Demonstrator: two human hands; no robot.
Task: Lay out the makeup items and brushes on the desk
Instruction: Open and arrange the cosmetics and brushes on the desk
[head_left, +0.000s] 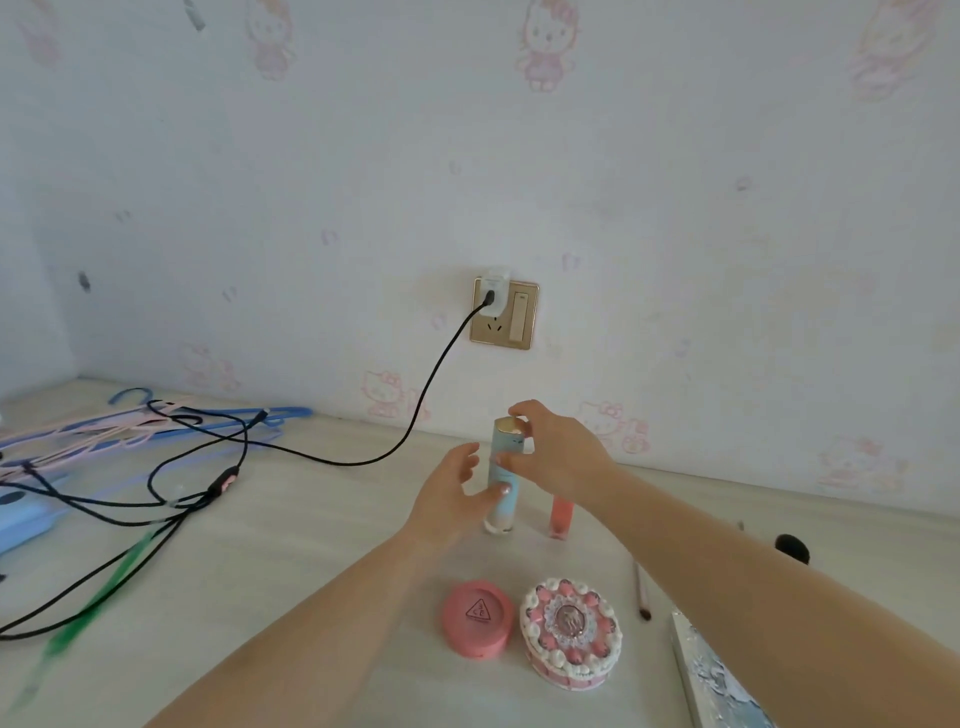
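A tall pale-blue bottle (500, 470) with a gold cap stands upright on the desk (311, 545) near the wall. My right hand (558, 452) grips its cap and upper part from the right. My left hand (452, 493) rests against its lower part, thumb on the front. A slim pink tube (561, 517) stands just right of the bottle. Nearer me lie a round pink compact (477, 618) and a round cake-shaped case (570, 631). A thin brush (640, 592) lies to the right, partly under my right forearm. A dark brush head (792, 548) shows beyond the arm.
Black cables (171, 499) trail from a wall socket (503, 314) across the left of the desk. Blue and pink hangers (130, 421) and a green one (88, 608) lie at the left. A silvery-blue box corner (711, 675) sits at the lower right.
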